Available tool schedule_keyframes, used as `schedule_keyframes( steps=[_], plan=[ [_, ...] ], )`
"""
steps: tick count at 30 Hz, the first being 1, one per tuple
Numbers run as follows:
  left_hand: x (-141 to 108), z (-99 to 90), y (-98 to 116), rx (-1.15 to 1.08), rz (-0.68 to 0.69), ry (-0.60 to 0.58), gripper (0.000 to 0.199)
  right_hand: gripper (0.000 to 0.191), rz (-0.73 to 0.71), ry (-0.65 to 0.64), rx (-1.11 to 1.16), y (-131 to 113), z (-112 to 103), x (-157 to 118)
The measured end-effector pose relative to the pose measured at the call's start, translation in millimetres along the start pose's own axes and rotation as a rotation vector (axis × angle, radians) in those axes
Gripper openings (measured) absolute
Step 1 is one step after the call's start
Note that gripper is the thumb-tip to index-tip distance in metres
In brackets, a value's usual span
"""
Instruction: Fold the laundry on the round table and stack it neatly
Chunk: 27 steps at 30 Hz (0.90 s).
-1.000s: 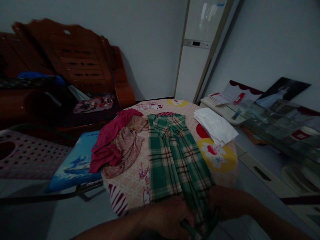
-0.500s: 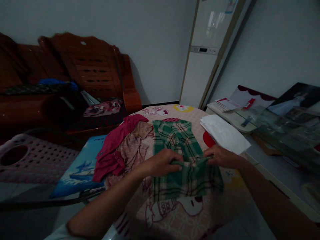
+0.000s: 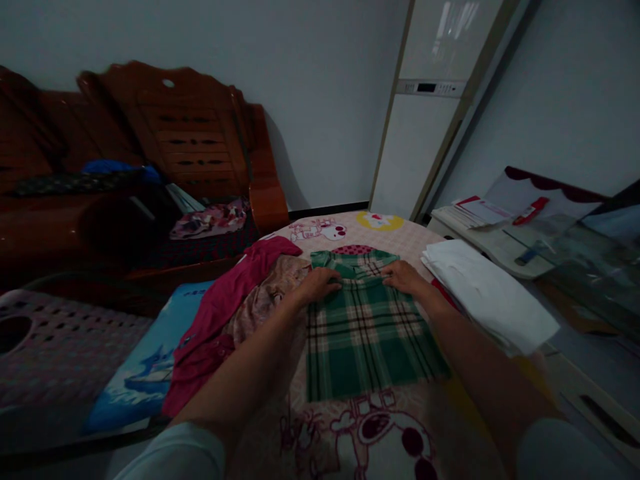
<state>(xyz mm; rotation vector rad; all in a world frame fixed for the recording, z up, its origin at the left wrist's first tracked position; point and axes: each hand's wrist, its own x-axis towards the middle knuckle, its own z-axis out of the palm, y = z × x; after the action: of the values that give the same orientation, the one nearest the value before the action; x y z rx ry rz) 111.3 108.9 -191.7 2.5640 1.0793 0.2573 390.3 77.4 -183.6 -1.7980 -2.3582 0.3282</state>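
A green plaid cloth (image 3: 367,333) lies folded over on itself on the round table's pink printed cover (image 3: 280,433). My left hand (image 3: 321,285) has its fingers closed on the left end of the fold's upper edge. At the right end of that edge, my right hand (image 3: 400,277) pinches the same cloth. Beyond the fold, a strip of the plaid shows near the far side. Just left of it lie a crumpled tan garment (image 3: 265,293) and a magenta garment (image 3: 220,313).
White folded sheets (image 3: 485,283) rest at the table's right edge, beside a desk with papers (image 3: 475,212) and glass shelving. A blue picture-printed board (image 3: 150,367) and a pink perforated chair (image 3: 65,340) stand left. Behind is a wooden bench (image 3: 185,127).
Both hands have moved away from me toward the far part of the plaid cloth, carrying its near edge over. The near part now lies flat. The view has shifted slightly.
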Motion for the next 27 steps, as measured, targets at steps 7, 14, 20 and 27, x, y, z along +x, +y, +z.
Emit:
schedule_keyframes(
  steps=[7,14,20,27],
  plan=[
    [18.0,-44.3,-12.8,-0.07,0.041,0.122,0.018,0.015,-0.061,0.109,0.164,9.2,-50.1,17.4],
    [57.1,-23.1,-33.6,0.139,-0.088,0.002,0.023,0.021,0.089,0.049,-0.227,3.4,-20.0,57.8],
    [73.1,-30.5,-45.4,0.162,-0.049,0.033,0.023,0.026,0.105,0.042,-0.307,8.0,-22.6,73.1],
    [98.9,-30.1,-57.8,0.25,-0.157,0.07,0.024,0.029,0.139,0.041,-0.402,2.9,-21.1,99.1]
  ],
)
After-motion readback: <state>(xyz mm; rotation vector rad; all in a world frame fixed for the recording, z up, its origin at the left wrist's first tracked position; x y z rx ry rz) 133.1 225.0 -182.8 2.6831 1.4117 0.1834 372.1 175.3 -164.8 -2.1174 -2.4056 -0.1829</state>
